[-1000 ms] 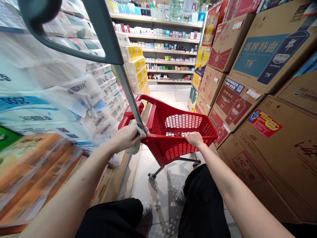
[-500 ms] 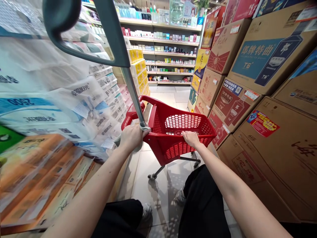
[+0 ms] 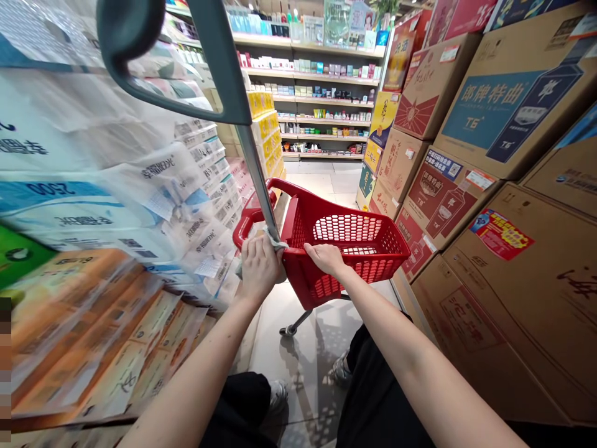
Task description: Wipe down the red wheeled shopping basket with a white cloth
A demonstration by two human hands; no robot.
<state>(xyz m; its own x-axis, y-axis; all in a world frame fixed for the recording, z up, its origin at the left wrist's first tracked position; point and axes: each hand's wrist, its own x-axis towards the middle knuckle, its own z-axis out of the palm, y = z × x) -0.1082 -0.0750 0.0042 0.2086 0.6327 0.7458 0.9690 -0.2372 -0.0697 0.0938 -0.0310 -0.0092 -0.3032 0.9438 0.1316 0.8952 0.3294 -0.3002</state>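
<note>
A red plastic shopping basket on wheels (image 3: pixel 373 261) stands on the tiled aisle floor in front of me. Its grey telescopic pull handle (image 3: pixel 219 81) rises up past the camera. My left hand (image 3: pixel 259 267) is wrapped round the lower metal rod of that handle, with a white cloth or tissue pressed against the rod. My right hand (image 3: pixel 326 258) grips the near rim of the basket, fingers curled over the edge. The basket looks empty inside.
Stacked packs of tissue paper (image 3: pixel 116 205) fill the left side. Large cardboard cartons (image 3: pixel 504 186) are piled on the right. The narrow tiled aisle (image 3: pixel 326 180) runs ahead to shelves of small goods (image 3: pixel 321 87). My legs and shoes (image 3: pixel 342 367) show below.
My right hand slid left along the basket rim, closer to my left hand. The basket and handle shifted slightly right and nearer.
</note>
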